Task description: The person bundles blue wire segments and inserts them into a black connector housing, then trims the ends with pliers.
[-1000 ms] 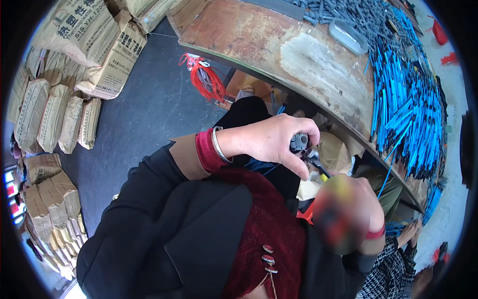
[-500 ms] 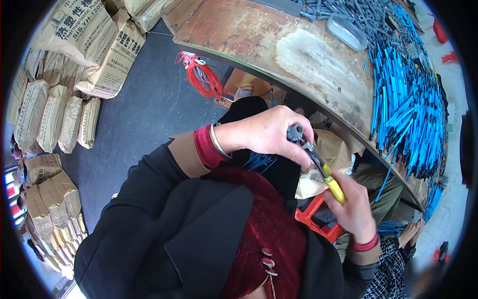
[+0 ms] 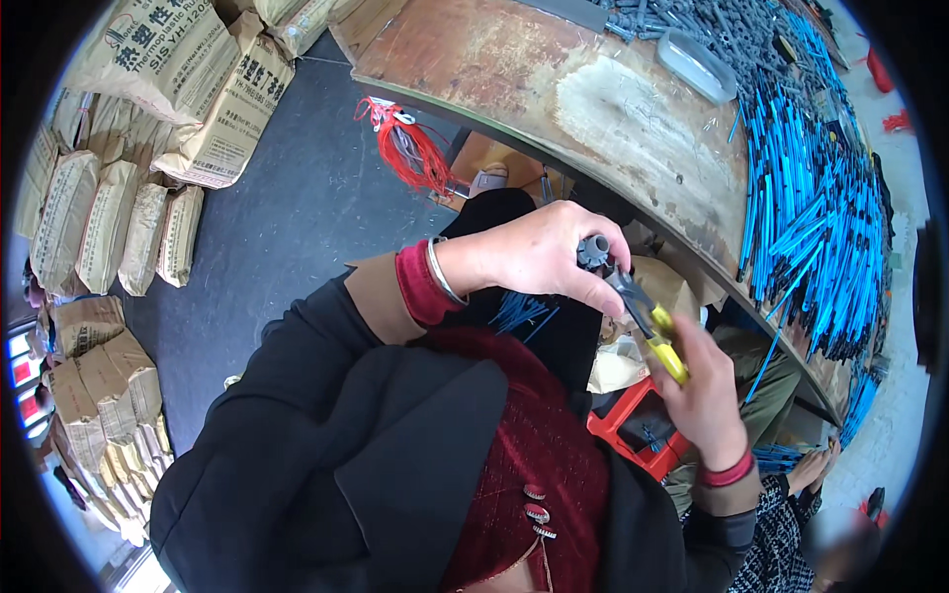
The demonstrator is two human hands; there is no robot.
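Note:
My left hand (image 3: 554, 255) is closed round a dark grey plastic part (image 3: 593, 251) whose hollow round end points up between the fingers. In my right hand (image 3: 704, 395) are pliers with yellow handles (image 3: 667, 360), their handles a little spread. The metal jaws (image 3: 630, 293) lie right against the grey part beside my left fingertips; whether they grip it is hidden. Below my left hand several thin blue rods (image 3: 521, 312) rest on my dark lap.
A worn wooden table (image 3: 494, 59) runs along the far side, bearing a heap of grey parts (image 3: 682, 22), a clear plastic box (image 3: 696, 65) and many blue rods (image 3: 816, 217). Red cords (image 3: 420, 158) hang at its edge. A red stool (image 3: 633, 425), paper sacks (image 3: 213, 119) and a co-worker's hands (image 3: 816, 465) are nearby.
The yellow handles have spread apart, and the jaws have shifted slightly on the grey part. Both hands remain almost in the same place.

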